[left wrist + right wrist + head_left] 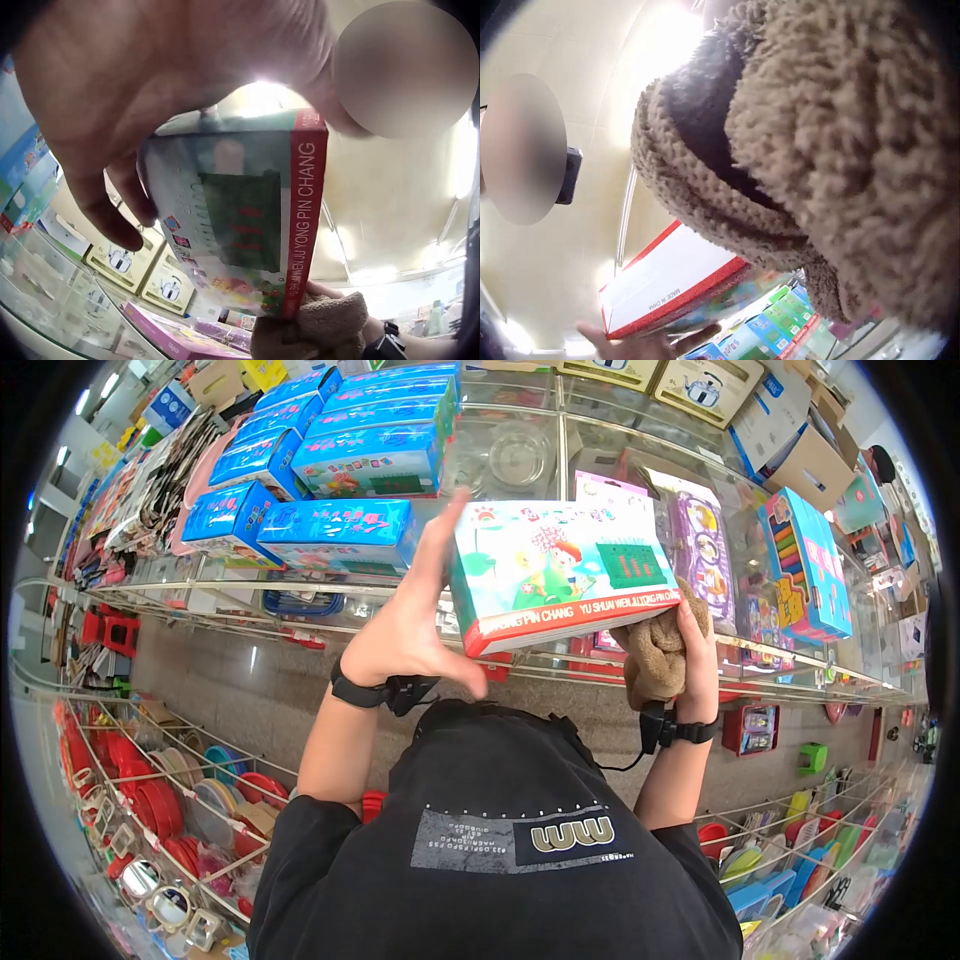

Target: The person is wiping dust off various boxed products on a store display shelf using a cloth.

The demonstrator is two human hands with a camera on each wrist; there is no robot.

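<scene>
A white, green and red picture box (560,575) is held up over the glass shelf, tilted. My right hand (700,660) grips its right end together with a bunched brown cloth (655,660). Around the left end, my left hand (405,625) is spread, thumb apart from the fingers; whether it touches the box is unclear. The left wrist view has the box (240,217) below the left palm (165,67), with the cloth (330,322) at the far end. The cloth (855,150) hides most of the right hand in the right wrist view.
Blue boxes (370,460) are stacked on the glass shelf at the left. Purple packs (700,535), a blue pencil-picture box (805,565) and kettle boxes (705,390) stand around the right and back. Wire racks of plastic goods (160,805) lie behind the person.
</scene>
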